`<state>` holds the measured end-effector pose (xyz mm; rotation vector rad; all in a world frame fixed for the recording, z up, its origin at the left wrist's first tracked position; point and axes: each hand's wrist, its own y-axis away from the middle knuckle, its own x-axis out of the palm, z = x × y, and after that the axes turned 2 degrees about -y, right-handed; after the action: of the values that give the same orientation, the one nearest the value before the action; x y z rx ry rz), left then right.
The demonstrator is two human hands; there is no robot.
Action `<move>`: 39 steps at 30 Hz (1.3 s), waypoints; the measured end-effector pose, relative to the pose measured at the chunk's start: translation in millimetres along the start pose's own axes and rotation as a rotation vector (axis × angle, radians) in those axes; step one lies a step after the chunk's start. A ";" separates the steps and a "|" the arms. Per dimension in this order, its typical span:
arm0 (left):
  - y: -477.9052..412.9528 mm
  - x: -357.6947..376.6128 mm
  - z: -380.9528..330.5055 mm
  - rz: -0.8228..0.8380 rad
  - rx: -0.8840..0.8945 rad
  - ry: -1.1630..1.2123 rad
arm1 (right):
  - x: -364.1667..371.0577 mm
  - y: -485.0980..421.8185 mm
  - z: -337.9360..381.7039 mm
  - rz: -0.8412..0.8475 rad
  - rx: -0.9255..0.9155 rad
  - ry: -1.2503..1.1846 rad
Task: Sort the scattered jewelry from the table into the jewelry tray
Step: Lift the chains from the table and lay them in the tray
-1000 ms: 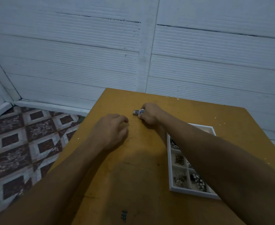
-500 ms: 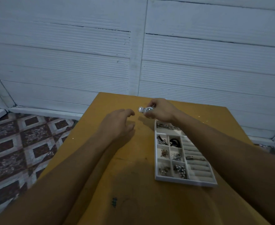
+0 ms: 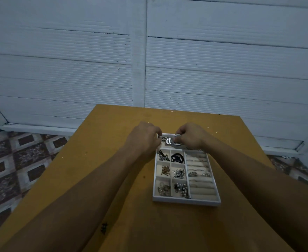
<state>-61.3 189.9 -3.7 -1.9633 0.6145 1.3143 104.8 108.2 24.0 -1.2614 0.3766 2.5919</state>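
Observation:
A silver wristwatch (image 3: 169, 140) hangs between both hands over the far compartment of the white jewelry tray (image 3: 186, 201). My left hand (image 3: 144, 139) pinches the end of its metal band. My right hand (image 3: 191, 136) grips the round watch case. The tray lies on the yellow table (image 3: 113, 160), its small left compartments holding chains, earrings, a black band and beads. Two rings sit in the ring rolls on its right side. The tray's far compartment is mostly hidden by my hands.
The table's far edge stands close to a white panelled wall (image 3: 149, 60). A patterned tile floor (image 3: 13, 160) lies to the left and right of the table. My forearms cross the near part of the tabletop.
My right hand carried the watch from the table left of the tray to above the tray's far end. My left hand came over and took the band's end. The view shifted left.

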 end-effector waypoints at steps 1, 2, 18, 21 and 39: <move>-1.7 2.1 0.4 -0.006 0.028 -0.024 | 3.6 -1.6 0.7 -0.005 0.004 -0.009; -3.5 4.4 0.5 -0.006 0.047 -0.040 | 6.9 -2.9 1.2 -0.003 0.010 -0.022; -5.4 13.5 1.4 0.117 0.002 -0.113 | 20.4 -3.2 -4.0 -0.070 0.064 0.097; -5.3 11.0 -2.4 0.125 -0.018 -0.121 | 20.9 -2.9 -2.9 -0.101 0.063 0.124; -28.0 -10.2 -12.4 0.350 -0.007 -0.211 | -4.2 1.9 -14.0 -0.050 -0.035 0.422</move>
<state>-37.9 198.9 16.7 -1.7427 0.8760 1.7106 117.0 101.5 19.3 -1.8063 0.3667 2.2878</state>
